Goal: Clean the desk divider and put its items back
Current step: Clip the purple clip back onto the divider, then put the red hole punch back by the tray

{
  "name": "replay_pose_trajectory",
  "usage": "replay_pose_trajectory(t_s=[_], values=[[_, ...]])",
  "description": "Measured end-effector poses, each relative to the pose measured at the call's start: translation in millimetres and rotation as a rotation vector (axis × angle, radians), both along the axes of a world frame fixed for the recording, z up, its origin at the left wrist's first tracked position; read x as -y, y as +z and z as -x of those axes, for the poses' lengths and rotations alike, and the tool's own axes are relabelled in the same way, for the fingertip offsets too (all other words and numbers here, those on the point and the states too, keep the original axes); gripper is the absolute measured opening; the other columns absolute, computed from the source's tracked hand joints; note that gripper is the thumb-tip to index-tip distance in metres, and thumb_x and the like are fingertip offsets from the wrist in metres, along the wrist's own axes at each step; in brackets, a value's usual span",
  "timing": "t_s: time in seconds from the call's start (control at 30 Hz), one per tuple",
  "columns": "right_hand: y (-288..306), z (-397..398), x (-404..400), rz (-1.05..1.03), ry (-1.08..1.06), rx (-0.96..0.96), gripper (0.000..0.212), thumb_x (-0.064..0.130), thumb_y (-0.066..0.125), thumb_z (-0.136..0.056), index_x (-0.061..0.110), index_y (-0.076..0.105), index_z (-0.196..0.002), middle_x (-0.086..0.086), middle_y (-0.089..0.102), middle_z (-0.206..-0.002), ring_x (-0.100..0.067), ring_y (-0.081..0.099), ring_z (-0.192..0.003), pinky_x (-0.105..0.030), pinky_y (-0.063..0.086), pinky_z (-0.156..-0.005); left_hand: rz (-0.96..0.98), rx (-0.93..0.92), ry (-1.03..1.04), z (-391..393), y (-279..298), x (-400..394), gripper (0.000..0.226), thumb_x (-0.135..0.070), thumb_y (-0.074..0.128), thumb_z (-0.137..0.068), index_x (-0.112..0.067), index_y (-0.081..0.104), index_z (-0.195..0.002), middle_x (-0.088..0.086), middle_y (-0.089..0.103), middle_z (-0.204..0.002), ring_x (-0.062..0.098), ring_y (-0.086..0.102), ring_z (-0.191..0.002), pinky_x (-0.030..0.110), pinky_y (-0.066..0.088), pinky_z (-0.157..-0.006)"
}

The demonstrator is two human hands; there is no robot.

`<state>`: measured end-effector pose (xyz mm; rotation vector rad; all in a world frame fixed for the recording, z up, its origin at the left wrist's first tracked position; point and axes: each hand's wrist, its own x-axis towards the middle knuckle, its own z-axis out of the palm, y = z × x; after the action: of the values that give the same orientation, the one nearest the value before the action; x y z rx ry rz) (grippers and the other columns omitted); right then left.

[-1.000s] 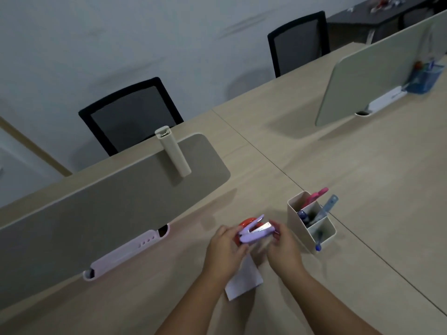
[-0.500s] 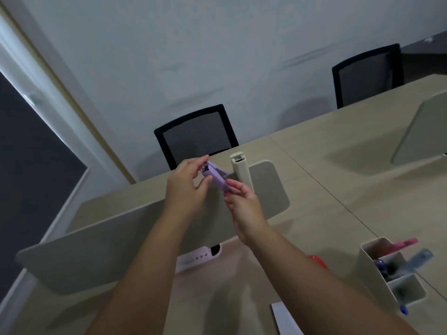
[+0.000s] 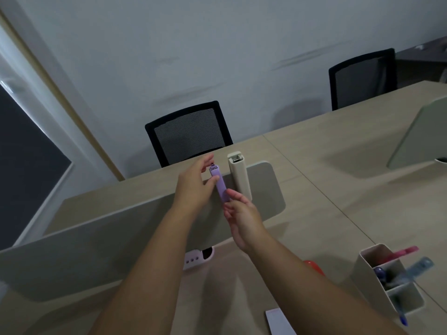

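A long grey desk divider (image 3: 101, 245) stands across the wooden desk. A purple clip-on stapler-like item (image 3: 219, 183) sits upright on the divider's top edge, just left of a beige clip-on holder (image 3: 239, 177). My left hand (image 3: 193, 187) grips the purple item's upper end. My right hand (image 3: 242, 216) pinches its lower end from below. A pink holder (image 3: 197, 258) hangs at the divider's bottom edge, partly hidden by my arms.
A beige pen caddy (image 3: 384, 279) with pens stands at the right. A white paper (image 3: 280, 321) lies near the front edge, a red object (image 3: 313, 265) peeks beside my right arm. Two black chairs (image 3: 188, 134) stand behind the desk. Another divider (image 3: 420, 134) is far right.
Both hands lifted the purple item from the desk near the caddy up to the divider's top edge, and it now stands upright beside the beige holder. The view tilted up and left.
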<state>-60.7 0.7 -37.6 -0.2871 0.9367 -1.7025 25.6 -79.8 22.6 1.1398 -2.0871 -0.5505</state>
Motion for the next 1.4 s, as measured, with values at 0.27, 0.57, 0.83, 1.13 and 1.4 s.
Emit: replay_pose_trajectory(t_s=[0.27, 0.57, 0.83, 1.13, 1.4], values=[[-41, 44, -47, -0.154, -0.025, -0.350, 0.030, -0.002, 0.049, -0.087, 0.020, 0.065, -0.099, -0.002, 0.063, -0.096, -0.009, 0.054, -0.081, -0.019, 0.042, -0.072, 0.075, -0.282, 0.130, 0, -39, -46, 0.056, -0.013, 0.074, -0.080, -0.031, 0.052, -0.128, -0.015, 0.053, -0.124, 0.011, 0.054, -0.116, 0.030, 0.044, -0.101], [-155, 122, -152, -0.740, -0.082, -0.866, 0.043, 0.004, 0.054, -0.084, 0.012, 0.058, -0.126, -0.016, 0.063, -0.121, -0.028, 0.060, -0.109, -0.036, 0.046, -0.094, -0.676, 0.231, 0.287, 38, -183, -169, 0.035, -0.036, 0.059, -0.083, -0.041, 0.056, -0.118, -0.022, 0.061, -0.108, 0.011, 0.053, -0.115, 0.036, 0.029, -0.103], [-163, 100, -135, -0.719, 0.127, -1.029, 0.037, 0.002, 0.057, -0.079, 0.007, 0.066, -0.114, -0.016, 0.072, -0.100, -0.028, 0.065, -0.091, -0.027, 0.045, -0.077, -0.828, 0.401, 0.193, 56, -216, -196, 0.049, -0.046, 0.043, -0.088, -0.040, 0.045, -0.136, -0.005, 0.052, -0.135, 0.026, 0.042, -0.129, 0.043, 0.030, -0.106], [-170, -22, -70, -0.449, 0.512, -1.302, 0.030, 0.015, 0.055, -0.082, 0.022, 0.070, -0.107, -0.012, 0.072, -0.090, -0.027, 0.067, -0.086, -0.023, 0.037, -0.065, -0.744, -0.136, 0.570, -64, -239, -136, 0.038, -0.006, 0.050, -0.079, -0.023, 0.068, -0.107, 0.009, 0.069, -0.094, 0.027, 0.067, -0.084, 0.035, 0.053, -0.074], [-173, -81, -22, -0.365, 0.638, -1.295, 0.044, 0.008, 0.049, -0.079, 0.024, 0.065, -0.117, -0.015, 0.069, -0.095, -0.031, 0.065, -0.089, -0.027, 0.046, -0.073, -0.730, -0.321, 0.668, -120, -248, -99, 0.036, -0.029, 0.043, -0.084, -0.028, 0.063, -0.114, 0.002, 0.068, -0.105, 0.021, 0.067, -0.094, 0.041, 0.055, -0.089]])
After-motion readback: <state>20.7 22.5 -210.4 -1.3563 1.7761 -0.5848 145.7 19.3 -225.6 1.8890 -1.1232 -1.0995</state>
